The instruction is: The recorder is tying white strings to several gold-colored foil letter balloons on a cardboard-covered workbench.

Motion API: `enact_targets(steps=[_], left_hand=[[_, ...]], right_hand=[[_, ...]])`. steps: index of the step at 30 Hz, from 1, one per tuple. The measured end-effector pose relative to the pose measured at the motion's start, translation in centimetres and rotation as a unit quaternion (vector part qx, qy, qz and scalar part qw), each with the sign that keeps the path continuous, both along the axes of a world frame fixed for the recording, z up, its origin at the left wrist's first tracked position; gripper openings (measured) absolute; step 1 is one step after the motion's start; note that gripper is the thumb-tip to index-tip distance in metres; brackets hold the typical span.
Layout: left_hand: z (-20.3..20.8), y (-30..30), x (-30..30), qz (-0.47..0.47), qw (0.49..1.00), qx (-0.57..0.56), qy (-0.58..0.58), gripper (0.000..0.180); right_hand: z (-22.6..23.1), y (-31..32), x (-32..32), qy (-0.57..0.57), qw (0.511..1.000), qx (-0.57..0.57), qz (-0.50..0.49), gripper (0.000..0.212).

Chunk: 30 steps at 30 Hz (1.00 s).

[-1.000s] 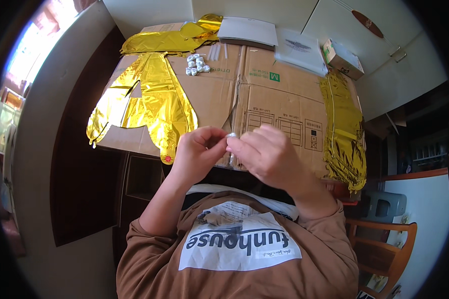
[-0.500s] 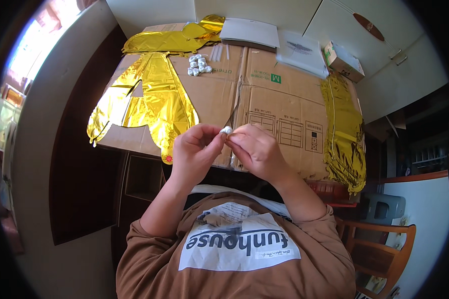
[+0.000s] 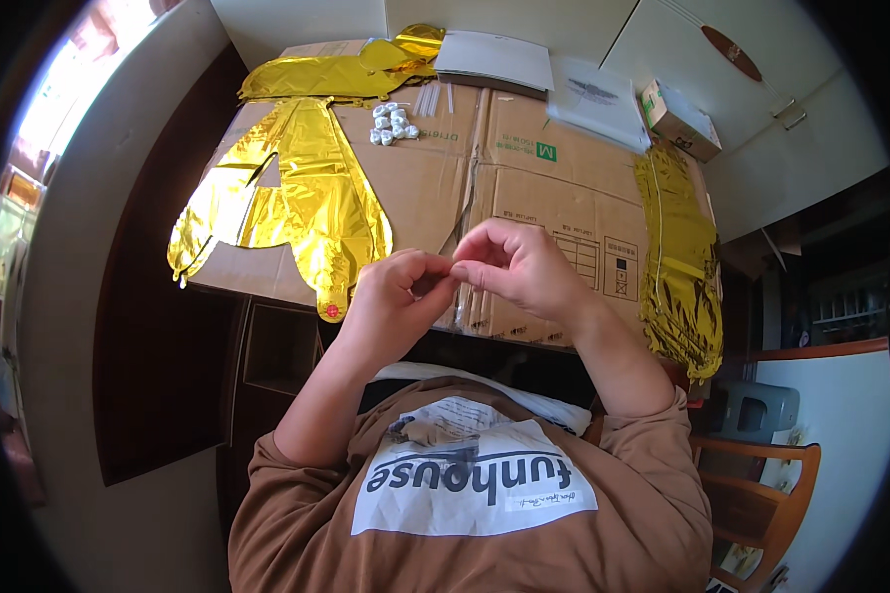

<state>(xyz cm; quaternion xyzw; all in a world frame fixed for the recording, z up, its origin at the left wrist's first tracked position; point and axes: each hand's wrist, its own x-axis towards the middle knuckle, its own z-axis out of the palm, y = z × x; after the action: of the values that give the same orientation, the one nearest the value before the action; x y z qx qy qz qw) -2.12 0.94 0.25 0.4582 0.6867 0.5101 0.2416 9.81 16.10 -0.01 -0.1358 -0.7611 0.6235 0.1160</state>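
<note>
My left hand and my right hand meet over the near edge of the cardboard-covered table. Both are closed in a pinch, fingertips touching at the middle. Whatever lies between them is hidden behind the fingers. On the cardboard to the left lies a flat gold foil balloon shaped like a letter A, its lower tip beside my left wrist. Farther back sits a cluster of small white bundles, with a few thin clear straws behind it.
Another gold foil balloon lies along the back left edge. Folded gold foil runs down the right edge. A white flat box, a clear plastic bag and a small carton line the back. A wooden chair stands at right.
A small white bundle seen between my fingertips is now out of sight. My right hand has turned and lifted slightly, its fingers arched higher. My left hand stays near the same spot.
</note>
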Motion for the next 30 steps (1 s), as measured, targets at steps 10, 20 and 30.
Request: enact_targets(steps=[10, 20, 30], left_hand=[[-3.5, 1.1, -2.4, 0.107, 0.993, 0.046, 0.030, 0.015], [-4.1, -2.5, -5.0, 0.133, 0.985, 0.095, 0.048, 0.006], [-4.1, -3.4, -5.4, 0.101, 0.989, 0.106, 0.026, 0.006]], right_hand=[[-2.8, 2.1, -4.5, 0.020, 0.988, -0.144, -0.058, 0.011], [-9.8, 9.5, -18.0, 0.138, 0.863, 0.464, -0.142, 0.009], [-8.9, 10.8, -18.6, 0.095, 0.916, 0.372, -0.117, 0.021]])
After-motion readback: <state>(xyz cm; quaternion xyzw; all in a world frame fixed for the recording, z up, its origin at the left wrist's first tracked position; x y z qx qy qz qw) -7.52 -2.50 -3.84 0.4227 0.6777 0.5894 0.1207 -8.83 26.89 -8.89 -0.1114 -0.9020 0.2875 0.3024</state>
